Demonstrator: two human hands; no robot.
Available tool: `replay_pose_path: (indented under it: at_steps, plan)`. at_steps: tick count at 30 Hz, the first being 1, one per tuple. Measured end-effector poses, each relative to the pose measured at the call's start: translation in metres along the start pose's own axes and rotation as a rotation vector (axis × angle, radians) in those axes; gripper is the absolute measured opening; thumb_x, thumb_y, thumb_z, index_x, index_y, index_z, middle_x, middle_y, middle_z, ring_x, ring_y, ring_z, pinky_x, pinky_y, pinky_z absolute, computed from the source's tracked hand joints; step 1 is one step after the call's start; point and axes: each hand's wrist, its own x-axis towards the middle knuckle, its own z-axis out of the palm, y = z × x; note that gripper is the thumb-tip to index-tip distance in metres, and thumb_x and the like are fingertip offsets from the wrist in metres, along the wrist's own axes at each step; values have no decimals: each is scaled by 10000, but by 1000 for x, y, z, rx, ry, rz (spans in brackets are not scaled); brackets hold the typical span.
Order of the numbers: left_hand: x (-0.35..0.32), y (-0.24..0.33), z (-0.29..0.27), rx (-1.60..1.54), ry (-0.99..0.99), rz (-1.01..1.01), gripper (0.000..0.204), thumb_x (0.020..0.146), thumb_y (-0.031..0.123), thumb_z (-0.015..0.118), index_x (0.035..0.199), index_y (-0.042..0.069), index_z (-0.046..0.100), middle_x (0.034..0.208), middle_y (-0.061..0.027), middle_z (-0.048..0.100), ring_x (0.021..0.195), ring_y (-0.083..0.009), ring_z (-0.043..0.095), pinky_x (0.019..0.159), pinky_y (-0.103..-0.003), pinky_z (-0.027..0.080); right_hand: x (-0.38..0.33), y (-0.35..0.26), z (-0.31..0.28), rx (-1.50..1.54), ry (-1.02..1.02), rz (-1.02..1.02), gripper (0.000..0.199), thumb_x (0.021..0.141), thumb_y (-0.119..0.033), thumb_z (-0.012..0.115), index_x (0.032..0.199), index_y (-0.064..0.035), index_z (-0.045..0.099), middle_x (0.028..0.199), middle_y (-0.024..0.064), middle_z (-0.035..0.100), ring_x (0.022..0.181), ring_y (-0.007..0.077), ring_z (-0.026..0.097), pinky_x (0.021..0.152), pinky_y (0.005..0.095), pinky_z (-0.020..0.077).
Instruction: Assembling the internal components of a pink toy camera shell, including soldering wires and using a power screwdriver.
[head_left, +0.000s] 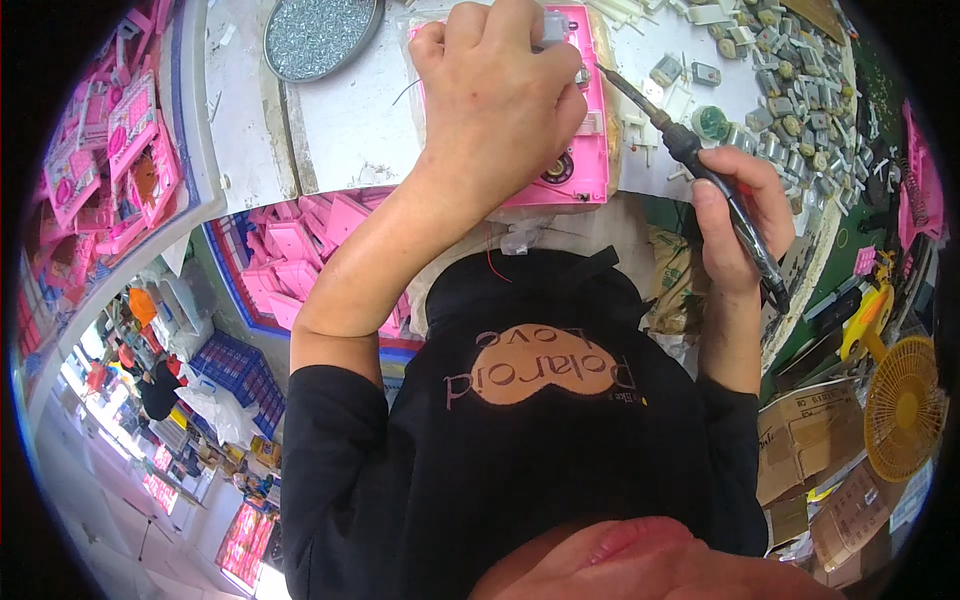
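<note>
My right hand (742, 215) grips a soldering iron (688, 148) by its black handle. The iron's thin tip points up and left, at the right edge of a pink plastic casing (595, 178). Over that casing my left hand (505, 90) is bent, its fingers curled down at the far part; what they pinch is hidden behind them. A grey block-shaped part (554, 27) shows in the casing beside the left fingers, and a dark round part (558, 167) sits near its closer end. A thin dark wire sticks out left of the hand.
A round tray of small screws (320, 38) stands at the far left of the white table. Many small grey motors (790, 110) and a green-tinted small jar (710, 122) lie to the right. Pink casings fill a bin (290, 250) below. A yellow fan (905, 405) stands at right.
</note>
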Motion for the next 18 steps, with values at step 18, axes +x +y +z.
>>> replay_pose_path:
  at_steps: [18]
  plan:
    - [3, -2, -3, 18, -72, 22, 110, 749, 206, 696, 768, 106, 656, 962, -105, 496, 955, -296, 470, 855, -468, 321, 5, 4, 4, 17, -20, -34, 274, 876, -30, 749, 1139, 21, 692, 948, 70, 708, 804, 94, 637, 738, 217, 493]
